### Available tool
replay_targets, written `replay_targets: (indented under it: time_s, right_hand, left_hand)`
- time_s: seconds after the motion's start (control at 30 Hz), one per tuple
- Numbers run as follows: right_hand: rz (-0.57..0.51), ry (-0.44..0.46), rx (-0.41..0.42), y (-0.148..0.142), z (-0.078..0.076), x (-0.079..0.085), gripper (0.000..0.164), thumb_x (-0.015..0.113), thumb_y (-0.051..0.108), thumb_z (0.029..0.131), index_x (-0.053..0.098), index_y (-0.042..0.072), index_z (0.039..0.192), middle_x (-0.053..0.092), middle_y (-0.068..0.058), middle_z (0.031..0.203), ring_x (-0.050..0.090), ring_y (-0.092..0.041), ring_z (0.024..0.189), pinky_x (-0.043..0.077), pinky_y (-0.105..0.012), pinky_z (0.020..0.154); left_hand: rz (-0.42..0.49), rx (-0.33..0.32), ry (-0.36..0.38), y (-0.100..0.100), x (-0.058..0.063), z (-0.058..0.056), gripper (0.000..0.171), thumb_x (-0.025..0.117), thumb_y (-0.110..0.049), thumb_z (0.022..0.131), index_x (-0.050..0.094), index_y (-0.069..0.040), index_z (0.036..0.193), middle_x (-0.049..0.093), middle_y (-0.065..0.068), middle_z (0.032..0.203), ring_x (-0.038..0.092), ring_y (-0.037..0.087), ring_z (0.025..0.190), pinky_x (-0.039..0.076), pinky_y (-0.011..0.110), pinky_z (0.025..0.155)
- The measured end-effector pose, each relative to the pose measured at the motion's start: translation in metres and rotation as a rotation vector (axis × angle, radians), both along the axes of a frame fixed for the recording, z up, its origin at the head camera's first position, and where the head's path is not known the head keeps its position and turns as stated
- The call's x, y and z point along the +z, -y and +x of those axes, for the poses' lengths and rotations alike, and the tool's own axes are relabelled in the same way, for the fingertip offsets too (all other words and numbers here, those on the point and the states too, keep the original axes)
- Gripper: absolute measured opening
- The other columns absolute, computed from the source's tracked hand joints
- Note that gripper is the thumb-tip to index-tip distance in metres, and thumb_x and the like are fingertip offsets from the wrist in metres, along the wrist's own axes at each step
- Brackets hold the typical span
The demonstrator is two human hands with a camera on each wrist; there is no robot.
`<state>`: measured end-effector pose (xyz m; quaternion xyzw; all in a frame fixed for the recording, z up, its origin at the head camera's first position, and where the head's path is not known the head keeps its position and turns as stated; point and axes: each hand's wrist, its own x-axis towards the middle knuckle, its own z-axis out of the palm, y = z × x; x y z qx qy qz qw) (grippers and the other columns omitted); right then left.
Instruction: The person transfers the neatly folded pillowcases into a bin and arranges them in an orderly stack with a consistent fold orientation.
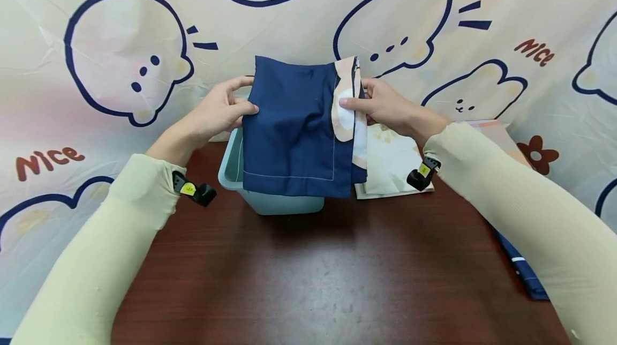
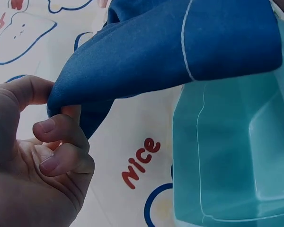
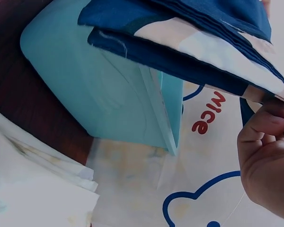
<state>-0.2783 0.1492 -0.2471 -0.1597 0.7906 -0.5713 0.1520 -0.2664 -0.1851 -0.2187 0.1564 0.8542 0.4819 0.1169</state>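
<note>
A folded navy cloth (image 1: 294,125) with a stitched hem and a peach-and-white printed strip hangs upright between both hands. My left hand (image 1: 219,106) pinches its left edge between thumb and fingers, with two other fingers curled beside it in the left wrist view. On the opposite edge, my right hand (image 1: 385,104) grips the printed strip, thumb in front. Several stacked layers of the cloth (image 3: 194,52) show in the right wrist view. Behind and below the cloth stands a light blue plastic bin (image 1: 284,204), partly hidden by it. The visible inside of the bin (image 2: 227,156) is bare.
A folded cream cloth (image 1: 390,163) lies right of the bin on the dark wooden table (image 1: 308,280). Farther right, another folded navy cloth (image 1: 525,275) is partly hidden under the right forearm. A patterned curtain (image 1: 270,29) hangs behind the table.
</note>
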Motion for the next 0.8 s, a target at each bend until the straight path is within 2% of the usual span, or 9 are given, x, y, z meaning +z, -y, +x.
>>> replay_targets:
  time_s: [0.07, 0.1, 0.33, 0.4, 0.47, 0.53, 0.73, 0.77, 0.8]
  right_hand:
    - [0.011, -0.011, -0.004, 0.002, -0.002, 0.002, 0.039, 0.055, 0.019, 0.105, 0.048, 0.004, 0.14, 0.076, 0.009, 0.086, 0.072, -0.007, 0.076, 0.056, -0.023, 0.068]
    - [0.013, -0.017, -0.006, 0.003, -0.003, 0.003, 0.038, 0.055, 0.019, 0.105, 0.049, 0.004, 0.139, 0.076, 0.009, 0.085, 0.072, -0.007, 0.075, 0.055, -0.023, 0.067]
    - [0.023, -0.028, -0.026, 0.015, -0.007, 0.008, 0.031, 0.056, 0.02, 0.104, 0.053, 0.007, 0.132, 0.075, 0.009, 0.084, 0.067, -0.008, 0.071, 0.049, -0.023, 0.062]
    - [0.026, -0.03, -0.029, 0.017, -0.008, 0.008, 0.028, 0.057, 0.021, 0.104, 0.054, 0.008, 0.129, 0.074, 0.009, 0.083, 0.064, -0.008, 0.069, 0.047, -0.023, 0.061]
    - [0.022, -0.037, -0.031, 0.019, -0.009, 0.009, 0.025, 0.057, 0.02, 0.104, 0.054, 0.008, 0.126, 0.073, 0.009, 0.081, 0.061, -0.009, 0.066, 0.044, -0.023, 0.06]
    - [0.018, -0.045, -0.03, 0.021, -0.009, 0.01, 0.024, 0.058, 0.019, 0.103, 0.054, 0.009, 0.124, 0.072, 0.008, 0.079, 0.056, -0.01, 0.063, 0.04, -0.023, 0.058]
    - [-0.028, -0.041, -0.001, 0.027, -0.01, 0.011, 0.028, 0.059, 0.015, 0.102, 0.05, 0.009, 0.129, 0.069, 0.007, 0.079, 0.049, -0.012, 0.063, 0.034, -0.025, 0.058]
    - [-0.038, -0.038, 0.005, 0.029, -0.01, 0.011, 0.029, 0.059, 0.014, 0.102, 0.05, 0.009, 0.13, 0.069, 0.007, 0.079, 0.049, -0.013, 0.063, 0.034, -0.026, 0.058]
    - [-0.05, -0.035, 0.008, 0.03, -0.01, 0.011, 0.03, 0.059, 0.013, 0.102, 0.05, 0.009, 0.131, 0.07, 0.006, 0.08, 0.049, -0.013, 0.063, 0.033, -0.026, 0.058]
  left_hand:
    - [0.0, 0.0, -0.004, 0.001, 0.002, -0.001, 0.059, 0.054, -0.016, 0.1, 0.035, -0.02, 0.156, 0.078, -0.003, 0.105, 0.072, 0.009, 0.094, 0.051, 0.047, 0.106]
    - [0.009, -0.003, -0.003, 0.002, 0.003, -0.001, 0.059, 0.054, -0.016, 0.1, 0.035, -0.02, 0.156, 0.078, -0.003, 0.107, 0.073, 0.009, 0.098, 0.047, 0.051, 0.109]
    - [0.001, 0.027, -0.081, 0.006, 0.011, -0.003, 0.058, 0.053, -0.014, 0.1, 0.036, -0.019, 0.155, 0.078, -0.005, 0.1, 0.07, 0.009, 0.091, 0.044, 0.061, 0.108]
    - [-0.026, 0.036, -0.111, 0.006, 0.013, -0.003, 0.058, 0.052, -0.016, 0.1, 0.036, -0.019, 0.156, 0.076, -0.006, 0.089, 0.069, 0.009, 0.087, 0.05, 0.054, 0.105]
    - [-0.049, 0.041, -0.135, 0.006, 0.016, -0.004, 0.058, 0.052, -0.017, 0.1, 0.036, -0.019, 0.156, 0.07, -0.008, 0.075, 0.066, 0.01, 0.08, 0.055, 0.041, 0.096]
    - [-0.067, 0.043, -0.151, 0.006, 0.018, -0.005, 0.057, 0.052, -0.017, 0.1, 0.036, -0.019, 0.156, 0.063, -0.007, 0.066, 0.063, 0.012, 0.076, 0.053, 0.033, 0.085]
    - [-0.107, 0.068, -0.184, 0.012, 0.024, -0.009, 0.057, 0.052, -0.02, 0.101, 0.037, -0.018, 0.155, 0.064, -0.007, 0.065, 0.064, 0.011, 0.074, 0.054, 0.031, 0.086]
    - [-0.112, 0.073, -0.199, 0.014, 0.025, -0.01, 0.056, 0.052, -0.02, 0.101, 0.037, -0.018, 0.155, 0.061, -0.007, 0.062, 0.062, 0.01, 0.068, 0.054, 0.028, 0.082]
    - [-0.113, 0.078, -0.216, 0.015, 0.026, -0.011, 0.056, 0.052, -0.019, 0.1, 0.038, -0.017, 0.154, 0.056, -0.008, 0.059, 0.058, 0.009, 0.061, 0.051, 0.024, 0.071]
